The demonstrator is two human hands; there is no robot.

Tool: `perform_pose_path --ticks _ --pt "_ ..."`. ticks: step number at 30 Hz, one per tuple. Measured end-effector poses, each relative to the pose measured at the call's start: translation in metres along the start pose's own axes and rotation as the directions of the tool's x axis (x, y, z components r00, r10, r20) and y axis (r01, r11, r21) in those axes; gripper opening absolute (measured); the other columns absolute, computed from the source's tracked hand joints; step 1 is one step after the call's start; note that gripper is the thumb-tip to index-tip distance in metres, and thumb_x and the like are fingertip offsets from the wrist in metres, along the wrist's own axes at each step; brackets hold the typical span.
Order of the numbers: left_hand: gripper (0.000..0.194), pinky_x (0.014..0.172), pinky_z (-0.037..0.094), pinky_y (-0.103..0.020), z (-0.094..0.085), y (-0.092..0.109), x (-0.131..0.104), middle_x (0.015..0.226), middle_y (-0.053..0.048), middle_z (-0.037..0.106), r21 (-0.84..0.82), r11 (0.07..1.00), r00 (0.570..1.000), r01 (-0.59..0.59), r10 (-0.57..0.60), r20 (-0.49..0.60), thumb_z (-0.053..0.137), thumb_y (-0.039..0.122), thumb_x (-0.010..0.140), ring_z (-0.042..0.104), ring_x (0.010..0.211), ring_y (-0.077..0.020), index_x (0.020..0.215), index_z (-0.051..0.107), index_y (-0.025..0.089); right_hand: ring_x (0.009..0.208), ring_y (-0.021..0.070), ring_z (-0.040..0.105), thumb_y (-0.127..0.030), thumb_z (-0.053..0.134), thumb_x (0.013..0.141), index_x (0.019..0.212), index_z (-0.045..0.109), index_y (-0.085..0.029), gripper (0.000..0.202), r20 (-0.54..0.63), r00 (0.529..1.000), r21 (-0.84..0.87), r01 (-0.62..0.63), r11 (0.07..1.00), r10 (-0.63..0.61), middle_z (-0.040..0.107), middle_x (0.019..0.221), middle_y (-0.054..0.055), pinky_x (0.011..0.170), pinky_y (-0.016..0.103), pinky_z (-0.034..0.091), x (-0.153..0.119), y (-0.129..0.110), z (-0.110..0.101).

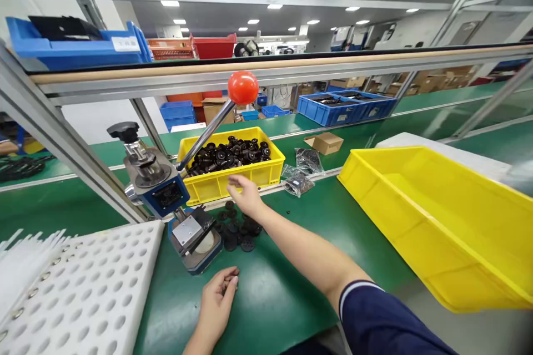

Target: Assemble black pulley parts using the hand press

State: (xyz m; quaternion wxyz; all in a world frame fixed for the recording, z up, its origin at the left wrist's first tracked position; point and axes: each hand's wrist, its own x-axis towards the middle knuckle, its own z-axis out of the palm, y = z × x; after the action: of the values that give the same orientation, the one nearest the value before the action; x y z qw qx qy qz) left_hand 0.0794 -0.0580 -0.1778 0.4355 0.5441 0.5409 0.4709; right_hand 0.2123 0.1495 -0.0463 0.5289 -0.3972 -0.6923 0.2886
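My right hand [246, 197] is in front of the yellow bin [210, 191], fingers stretched out, with nothing visible in it. Black round parts [229, 152] fill that bin. Below my right hand lies a pile of black discs [239, 230] on the green table. My left hand [217, 302] rests low over the table with thumb and fingers pinched together; whatever lies between them is hidden. Left of the pile stands a hand press [166, 194] with a red ball [243, 87] on its lever. A metal block [187, 231] sits at its base.
A white tray [94, 288] with rows of holes lies at the left, white rods beside it. At the right stands a large yellow bin [420, 227]. Plastic bags [297, 182] and a small cardboard box [325, 143] lie behind. A metal frame [266, 80] crosses overhead.
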Motion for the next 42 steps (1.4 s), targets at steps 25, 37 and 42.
perform_pose_path --ticks 25,37,42 --pt "0.03 0.095 0.052 -0.038 -0.045 0.054 -0.018 0.112 -0.01 0.072 0.47 0.862 0.936 -0.188 0.011 0.353 0.061 0.033 0.091 0.066 0.103 -0.0225 0.118 0.068 0.022 0.136 0.0297 0.043 -0.036 0.057 0.095 0.128 0.059 -0.018 0.038 0.257 0.965 -0.664 0.211 0.717 -0.047 0.054 0.142 0.011 0.113 0.051 0.023 -0.149 0.08 -0.02" --pt "0.042 0.11 0.036 -0.051 -0.302 0.018 -0.005 0.131 -0.021 0.059 0.664 0.501 0.674 0.555 0.198 -0.712 0.05 0.033 0.09 0.05 0.129 -0.034 0.123 0.059 0.009 0.117 0.0239 0.058 -0.019 0.043 0.098 0.117 0.063 -0.021 0.027 0.216 0.946 -0.626 0.323 0.71 -0.24 0.068 0.124 0.005 0.1 0.043 0.035 -0.14 0.098 -0.021" --pt "0.043 0.105 0.036 -0.055 -0.344 -0.009 -0.01 0.13 -0.025 0.057 0.53 0.393 0.493 0.751 0.201 -0.847 0.047 0.035 0.09 0.047 0.127 -0.0393 0.119 0.062 0.007 0.113 0.0248 0.06 -0.027 0.041 0.099 0.113 0.064 -0.021 0.028 0.205 0.938 -0.627 0.345 0.698 -0.28 0.069 0.121 0.005 0.094 0.042 0.038 -0.138 0.099 -0.022"
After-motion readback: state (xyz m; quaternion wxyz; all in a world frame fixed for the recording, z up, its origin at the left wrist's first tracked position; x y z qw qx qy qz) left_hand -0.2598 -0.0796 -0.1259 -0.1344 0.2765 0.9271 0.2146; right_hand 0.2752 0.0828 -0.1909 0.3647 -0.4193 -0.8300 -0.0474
